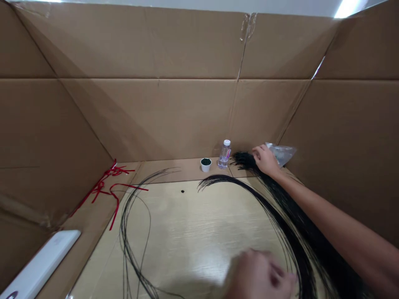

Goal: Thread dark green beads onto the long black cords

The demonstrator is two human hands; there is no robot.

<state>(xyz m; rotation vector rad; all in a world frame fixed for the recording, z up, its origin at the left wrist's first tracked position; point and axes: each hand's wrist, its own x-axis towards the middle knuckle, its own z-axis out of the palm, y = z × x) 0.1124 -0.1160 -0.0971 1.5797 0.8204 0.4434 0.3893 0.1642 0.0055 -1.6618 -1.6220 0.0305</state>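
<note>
My right hand point(265, 160) reaches to the back right, its fingers bent and pressed together on the end of a thick bundle of black strands point(286, 199). Behind its wrist lies a clear plastic bag point(283, 154). Low in the view, smeared by motion, my left hand point(262, 274) is curled closed; what it holds, if anything, cannot be made out. A thinner bundle of black strands point(271, 207) curves between the two hands. On the left a loose, sparse bunch of dark strands point(124, 224) bends across the table.
Cardboard walls point(149, 120) enclose the pale table point(187, 224). At the back stand a white cup point(205, 166) of dark bits and a small clear bottle point(224, 154). Red ribbons point(116, 201) and a white flat device point(43, 263) lie left. A dark speck point(182, 191) is mid-table.
</note>
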